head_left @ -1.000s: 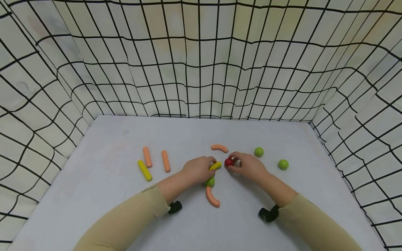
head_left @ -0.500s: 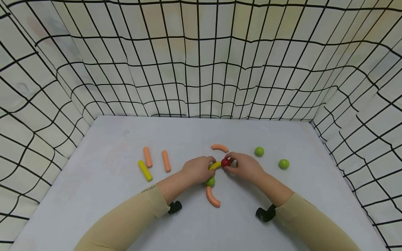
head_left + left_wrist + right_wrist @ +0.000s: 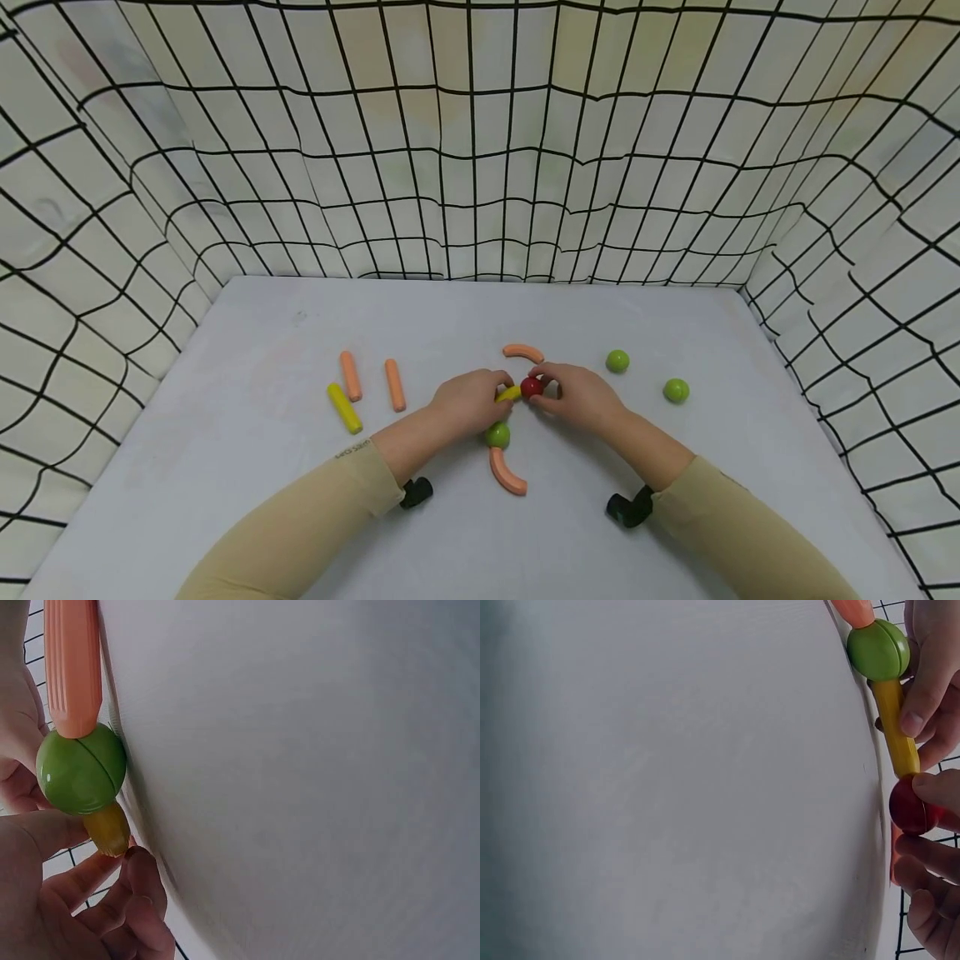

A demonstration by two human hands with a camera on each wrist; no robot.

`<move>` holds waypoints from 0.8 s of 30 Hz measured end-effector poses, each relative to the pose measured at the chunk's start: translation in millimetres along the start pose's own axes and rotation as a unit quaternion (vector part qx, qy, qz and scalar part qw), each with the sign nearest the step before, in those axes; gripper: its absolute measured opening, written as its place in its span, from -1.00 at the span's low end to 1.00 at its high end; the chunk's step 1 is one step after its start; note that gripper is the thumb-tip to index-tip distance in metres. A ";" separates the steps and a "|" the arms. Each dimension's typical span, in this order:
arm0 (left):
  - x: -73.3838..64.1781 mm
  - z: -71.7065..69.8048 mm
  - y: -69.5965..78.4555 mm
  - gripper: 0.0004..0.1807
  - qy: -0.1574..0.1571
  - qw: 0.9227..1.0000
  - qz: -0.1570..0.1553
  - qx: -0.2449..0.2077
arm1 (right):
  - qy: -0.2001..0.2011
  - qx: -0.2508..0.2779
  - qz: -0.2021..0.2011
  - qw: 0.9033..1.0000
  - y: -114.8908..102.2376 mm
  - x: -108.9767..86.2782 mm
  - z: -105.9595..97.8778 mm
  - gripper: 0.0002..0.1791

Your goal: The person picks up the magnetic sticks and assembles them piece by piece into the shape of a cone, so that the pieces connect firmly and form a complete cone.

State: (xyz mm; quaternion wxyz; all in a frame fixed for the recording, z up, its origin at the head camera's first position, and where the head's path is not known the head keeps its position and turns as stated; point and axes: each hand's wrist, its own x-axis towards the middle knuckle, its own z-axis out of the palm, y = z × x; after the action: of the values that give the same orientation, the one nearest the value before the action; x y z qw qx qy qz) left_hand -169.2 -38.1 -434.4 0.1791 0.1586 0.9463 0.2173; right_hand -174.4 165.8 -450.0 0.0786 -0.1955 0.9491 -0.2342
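In the head view my left hand [image 3: 467,403] pinches a short yellow stick [image 3: 509,393] between thumb and fingers. A red ball [image 3: 531,387] is held between the thumb and fingertips of my right hand [image 3: 583,398], right at the stick's far end. The right wrist view shows them in a row: green ball [image 3: 878,650], yellow stick [image 3: 896,724], red ball [image 3: 909,807]. On the near side of the left hand, the green ball [image 3: 497,435] meets a curved orange piece [image 3: 507,473]. Thumb and fingers cover part of the yellow stick.
Two straight orange sticks [image 3: 395,385] and another yellow stick [image 3: 344,408] lie on the left of the white table [image 3: 247,500]. Another curved orange piece [image 3: 522,352] lies just beyond the hands. Two green balls [image 3: 617,361] are at right. Black-grid white netting [image 3: 480,167] surrounds the table.
My right hand has moved left with the red ball, closing the gap to the end of the yellow stick. The left hand keeps its hold, almost still.
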 end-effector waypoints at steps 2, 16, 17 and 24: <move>-0.9 -0.6 -0.7 -0.62 0.003 1.000 -0.003 0.007 | 0.001 -0.001 -0.006 1.000 -1.0 1.0 0.7 -0.61; -13.9 -7.3 -1.4 -0.65 -0.002 0.999 -0.021 0.034 | -0.012 -0.001 -0.033 0.999 -11.4 8.8 4.9 -0.65; -15.0 -7.6 -1.6 -0.65 -0.002 0.999 -0.023 0.035 | -0.016 -0.005 -0.030 0.999 -12.4 9.5 5.3 -0.63; -22.2 -6.2 -3.9 -0.65 -0.004 0.999 -0.036 0.033 | -0.037 -0.017 -0.027 0.999 -18.5 14.5 8.2 -0.56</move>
State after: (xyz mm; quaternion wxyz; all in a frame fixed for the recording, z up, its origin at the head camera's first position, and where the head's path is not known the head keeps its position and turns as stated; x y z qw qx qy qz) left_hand -153.0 -52.1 -425.0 0.1850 0.1308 0.9575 0.1787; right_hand -179.5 141.5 -449.2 0.1041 -0.2310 0.9438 -0.2122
